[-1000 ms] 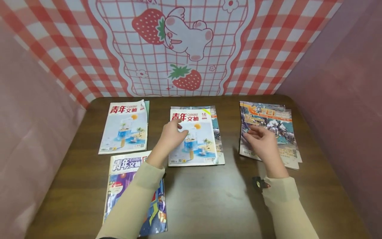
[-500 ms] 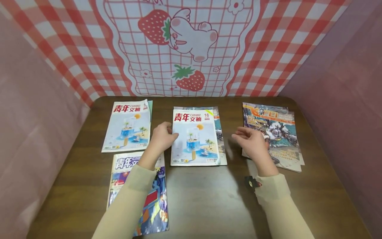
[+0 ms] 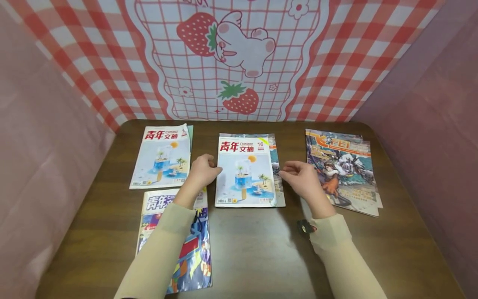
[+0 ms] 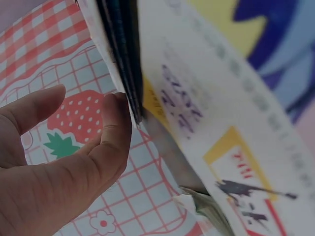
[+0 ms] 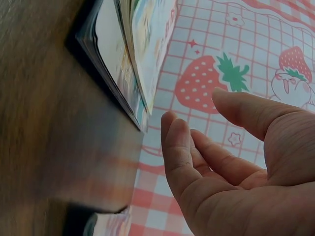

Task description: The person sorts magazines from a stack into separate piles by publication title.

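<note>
A white magazine (image 3: pixel 244 176) with a popsicle picture lies on top of another magazine (image 3: pixel 277 170) in the middle of the table, the lower one showing along the right and top edges. My left hand (image 3: pixel 201 172), fingers loosely bent, is at the left edge of this stack. Close to its right edge is my right hand (image 3: pixel 300 176), thumb and fingers apart. In the right wrist view the stack's edges (image 5: pixel 130 59) stand just beyond the right fingertips (image 5: pixel 172 130). Nothing lies between the thumb and fingers (image 4: pixel 115 123) of the left hand in the left wrist view.
A matching white magazine (image 3: pixel 160 160) lies at the back left over a greenish one. In front of it, a purple magazine (image 3: pixel 192 253) is partly under my left sleeve. Several colourful magazines (image 3: pixel 341 166) overlap at the right. A checked cloth (image 3: pixel 239 50) hangs behind the table.
My left hand has come off the middle cover to its left edge. My right hand has left the right-hand magazines and moved left to the middle stack. The head view has shifted slightly.
</note>
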Demonstrator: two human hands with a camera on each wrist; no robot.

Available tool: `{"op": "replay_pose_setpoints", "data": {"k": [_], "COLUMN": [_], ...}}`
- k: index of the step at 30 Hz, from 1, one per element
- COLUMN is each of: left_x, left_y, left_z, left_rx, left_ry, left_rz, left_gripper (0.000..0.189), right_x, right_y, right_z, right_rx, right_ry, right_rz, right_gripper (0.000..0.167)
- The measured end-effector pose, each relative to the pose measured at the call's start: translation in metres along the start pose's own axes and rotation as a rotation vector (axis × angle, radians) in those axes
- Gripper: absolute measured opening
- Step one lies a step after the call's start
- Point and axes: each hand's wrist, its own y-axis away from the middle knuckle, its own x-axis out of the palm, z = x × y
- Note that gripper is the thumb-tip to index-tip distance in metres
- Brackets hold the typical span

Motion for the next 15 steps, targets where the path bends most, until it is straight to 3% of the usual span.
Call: {"op": "replay_pose_setpoints", "data": {"k": [8,15], "left_x": [0.0,-0.001], "left_y": [-0.004,-0.004], "left_z": [0.001,0.002], "left_rx": [-0.041,-0.07], "left_ry": [-0.001,-0.024], "left_rz": [0.036,0.089], "left_gripper": [0.054,0.059], "right_x": [0.01,0.015], "right_y": [-0.007,-0.011], "right_z": [-0.001,-0.001], "right_rx": [0.012,0.048], "right_ry": [-0.008,0.07], "right_rz": [0.027,0.054], "right_gripper": [0.044,0.046]}}
